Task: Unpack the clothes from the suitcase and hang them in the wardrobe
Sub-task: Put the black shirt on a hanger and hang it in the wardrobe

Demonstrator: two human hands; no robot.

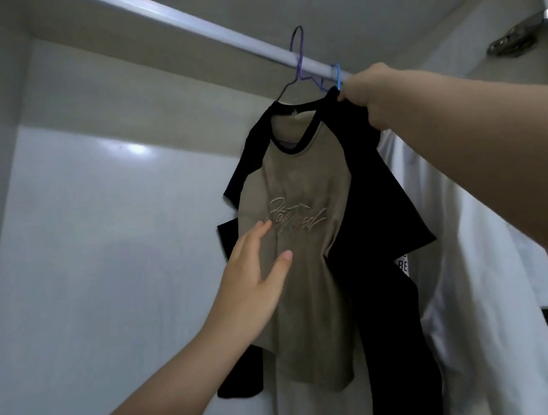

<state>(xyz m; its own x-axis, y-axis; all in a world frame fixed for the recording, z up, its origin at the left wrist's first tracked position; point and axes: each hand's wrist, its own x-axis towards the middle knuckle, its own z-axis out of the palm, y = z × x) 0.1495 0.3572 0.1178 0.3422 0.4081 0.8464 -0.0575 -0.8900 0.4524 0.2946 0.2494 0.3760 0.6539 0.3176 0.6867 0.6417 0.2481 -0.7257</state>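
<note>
Nearest the camera, the left forearm reaches up from the lower left, and the left hand point(252, 279) lies flat against the front of the tan-and-black T-shirt point(307, 237), its fingers point(255, 235) straight and spread, touching the cloth beside the embroidered script and gripping nothing. The right hand point(373, 98) comes in from the right and higher, its fingers curled round the shirt's black shoulder seam, just below the wardrobe rail point(195, 27).

The shirt hangs on a purple hanger point(298, 63) whose hook appears to be over the rail, though the hanger sits tilted, its left end lower. The shirt's long axis runs top to bottom, collar up at the rail and hem down, front facing the person. A blue hanger point(337, 75) sits just beside the right hand, and a white garment point(478, 251) and dark clothes hang behind and to the right.

The right hand is the nearer to the hanger, so levelling the shoulder probably falls to it, while the left smooths downward along the shirt's length.
</note>
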